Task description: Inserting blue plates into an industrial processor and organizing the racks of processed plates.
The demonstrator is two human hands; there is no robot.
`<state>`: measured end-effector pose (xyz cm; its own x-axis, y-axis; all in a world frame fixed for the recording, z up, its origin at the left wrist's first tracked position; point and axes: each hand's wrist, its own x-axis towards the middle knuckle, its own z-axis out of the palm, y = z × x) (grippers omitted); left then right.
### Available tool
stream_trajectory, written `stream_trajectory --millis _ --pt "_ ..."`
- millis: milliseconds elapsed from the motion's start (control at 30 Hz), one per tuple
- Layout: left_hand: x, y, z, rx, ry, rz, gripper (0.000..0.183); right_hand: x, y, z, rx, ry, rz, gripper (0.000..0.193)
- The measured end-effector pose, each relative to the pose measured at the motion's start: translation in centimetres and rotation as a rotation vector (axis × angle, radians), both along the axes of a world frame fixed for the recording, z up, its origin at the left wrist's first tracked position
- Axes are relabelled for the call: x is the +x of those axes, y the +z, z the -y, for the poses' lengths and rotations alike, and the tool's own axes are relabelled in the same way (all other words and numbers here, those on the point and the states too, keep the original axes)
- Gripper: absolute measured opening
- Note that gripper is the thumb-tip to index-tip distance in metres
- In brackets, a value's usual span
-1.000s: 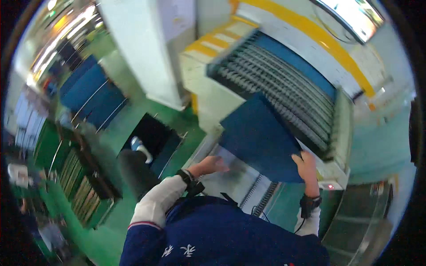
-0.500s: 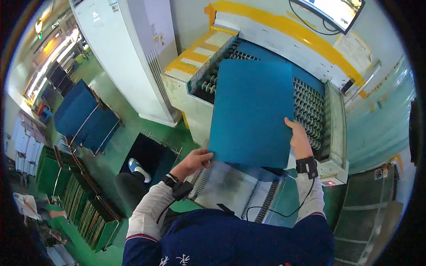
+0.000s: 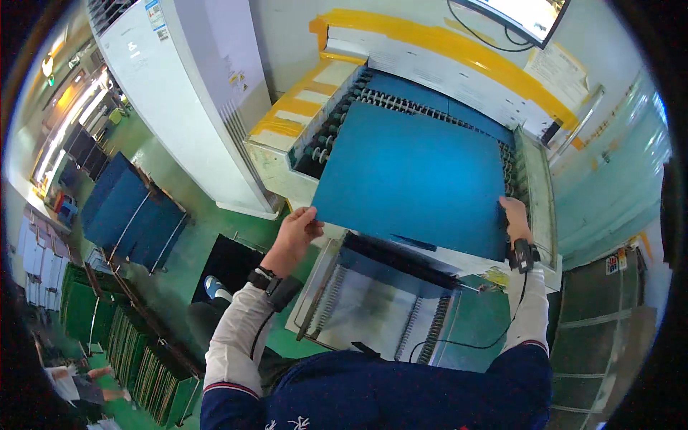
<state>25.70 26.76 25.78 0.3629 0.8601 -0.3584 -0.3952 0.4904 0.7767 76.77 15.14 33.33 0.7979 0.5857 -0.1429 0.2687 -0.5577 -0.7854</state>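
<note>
A flat blue panel [image 3: 416, 179] spans the rollers at the mouth of a white conveyor machine [image 3: 276, 166]. My left hand [image 3: 299, 233] pinches its near left corner between thumb and fingers. At the near right corner, my right hand [image 3: 516, 221] grips the edge, its fingers partly hidden by the panel. Its far edge lies over the rollers [image 3: 322, 147]; whether it rests on them I cannot tell. Deeper in the machine lies another blue panel [image 3: 459, 111]. Below the near edge stands a slotted rack [image 3: 365, 308] with coiled springs along its sides.
A tall white cabinet [image 3: 179, 93] stands left of the machine. Carts of blue panels [image 3: 132, 208] and green panels [image 3: 129, 344] are farther left. A dark panel [image 3: 226, 265] lies by my foot. Clear sheeting [image 3: 609, 179] hangs at right; a cable [image 3: 466, 347] trails from my right wrist.
The blue panel has gone from a tall position to a wide one across the rollers. My hands have moved farther apart, the left one outward and up, the right one to the right.
</note>
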Motion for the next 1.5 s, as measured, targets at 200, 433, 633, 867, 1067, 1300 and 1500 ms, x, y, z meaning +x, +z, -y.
stream_trajectory --millis 200,433,633,867,1067,1300,1500 --pt "1.1 1.5 -2.3 0.051 0.005 0.016 0.017 3.4 -3.9 6.9 0.122 0.159 0.635 0.038" --pt "3.7 0.9 -1.5 0.297 -0.044 -0.267 0.021 -7.0 -5.3 6.7 -0.007 0.3 0.951 0.045" --pt "9.0 5.2 -0.2 1.401 -0.112 -0.971 0.039 -6.9 -5.1 6.9 -0.079 0.297 0.89 0.048" --pt "11.8 3.2 -1.8 1.456 -0.21 -1.311 0.058 -6.6 -5.3 6.8 -0.061 0.315 0.922 0.05" --pt "13.4 3.3 -2.8 1.416 -0.189 -1.356 0.057 -5.3 -5.1 4.7 -0.075 0.302 0.913 0.051" --pt "14.5 3.1 -5.1 1.374 -0.191 -1.439 0.057 -4.5 -5.2 3.2 -0.051 0.286 0.917 0.049" --pt "14.5 3.1 -6.0 1.377 -0.243 -1.445 0.059 -4.3 -5.2 3.0 -0.038 0.297 0.909 0.049"
